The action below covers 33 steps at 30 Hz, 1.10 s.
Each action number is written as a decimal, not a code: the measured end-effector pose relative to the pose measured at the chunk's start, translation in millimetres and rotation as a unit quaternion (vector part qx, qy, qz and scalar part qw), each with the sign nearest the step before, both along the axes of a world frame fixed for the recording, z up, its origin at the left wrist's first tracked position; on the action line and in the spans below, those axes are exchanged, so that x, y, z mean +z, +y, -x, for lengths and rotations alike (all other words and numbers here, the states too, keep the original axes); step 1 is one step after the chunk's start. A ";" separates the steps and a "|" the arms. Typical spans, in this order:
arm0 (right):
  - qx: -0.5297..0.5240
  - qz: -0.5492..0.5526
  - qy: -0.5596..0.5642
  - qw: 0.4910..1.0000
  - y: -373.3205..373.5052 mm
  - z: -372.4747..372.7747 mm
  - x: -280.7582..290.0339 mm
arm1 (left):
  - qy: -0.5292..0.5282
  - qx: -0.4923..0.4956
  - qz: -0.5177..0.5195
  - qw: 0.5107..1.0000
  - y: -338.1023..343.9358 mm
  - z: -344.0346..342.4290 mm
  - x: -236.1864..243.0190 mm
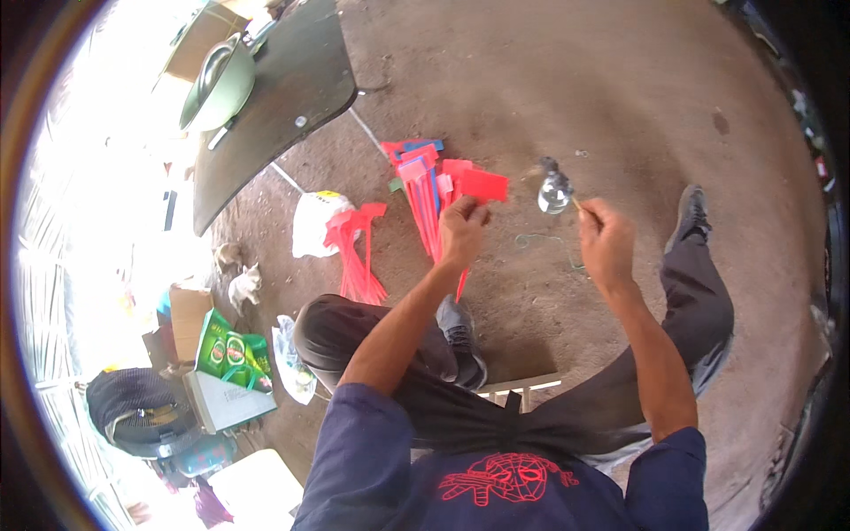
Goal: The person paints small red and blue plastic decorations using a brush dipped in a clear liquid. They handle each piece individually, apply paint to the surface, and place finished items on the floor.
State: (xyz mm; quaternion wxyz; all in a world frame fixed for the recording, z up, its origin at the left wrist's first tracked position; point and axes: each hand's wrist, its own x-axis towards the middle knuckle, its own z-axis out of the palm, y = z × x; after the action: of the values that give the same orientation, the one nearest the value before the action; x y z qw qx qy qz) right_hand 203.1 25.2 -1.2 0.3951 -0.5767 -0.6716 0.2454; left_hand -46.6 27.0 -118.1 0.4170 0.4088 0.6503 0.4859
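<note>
Fingers, left hand (463, 230): bent, pinched nearly together on 1 red piece (486, 186); exact gap hidden.
Fingers, right hand (608, 246): curled, thumb and index pinched on 1 thin tan stick (578, 204); far end points at bottle, contact unclear.
Red piece, count/look: 1 in hand; flat, bright red, plain rectangular head; narrow red strip shows below the hand, can't tell if same piece.
Red piece, place: at left fingertips, ahead of the person, left of bottle.
Bottle (554, 196): 1, clear body, dark top, between the hands and farther out.
Green cord (529, 236): 1, thin, on bare brown ground (567, 332).
Bundles: 2 on ground; larger bundle (418, 177) red with some blue, just beside left hand; smaller bundle (356, 257) red, farther left; pieces overlap, not countable.
White bag (314, 227): 1, behind smaller bundle.
Shoes (460, 336): 2, dark gray.
Cats (245, 287): 2, small, left.
Table (283, 111): 1, dark top, upper left.
Bowl (227, 96): 1, pale green, on table.
</note>
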 end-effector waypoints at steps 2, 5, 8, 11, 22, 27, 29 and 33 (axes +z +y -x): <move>0.007 0.038 0.044 0.998 -10.8 3.3 4.0 | 0.114 0.077 0.042 0.990 0.7 53.4 -59.5; 0.030 0.005 0.008 0.999 -17.4 -1.2 -8.6 | 0.246 0.202 0.128 0.939 -3.2 99.7 -85.8; 0.042 0.015 -0.003 0.999 -22.1 -0.7 -7.6 | 0.388 0.213 0.134 0.886 -22.0 165.5 -123.5; 0.053 0.044 0.015 0.998 -24.0 4.9 -4.1 | 0.389 0.269 0.199 0.858 -40.8 256.2 -141.5; 0.053 0.095 -0.033 0.994 -19.2 3.4 -8.1 | 0.548 0.203 0.281 0.761 -24.6 261.1 -150.8; 0.051 0.112 -0.067 0.990 -21.1 4.2 -7.8 | 0.549 0.173 0.320 0.752 -16.8 245.5 -147.7; 0.061 0.116 -0.066 0.989 -23.0 6.4 -12.6 | 0.552 0.163 0.321 0.752 -28.3 269.4 -168.6; 0.071 0.112 -0.077 0.988 -24.3 4.5 -21.3 | 0.496 0.155 0.304 0.798 -37.2 274.7 -175.1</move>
State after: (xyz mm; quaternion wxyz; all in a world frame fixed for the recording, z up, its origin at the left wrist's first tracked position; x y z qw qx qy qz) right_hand 198.6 0.9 -22.5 0.2564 -0.5854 -0.7075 0.3017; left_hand -321.3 -10.2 -293.2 0.0595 0.3400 0.9371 0.0518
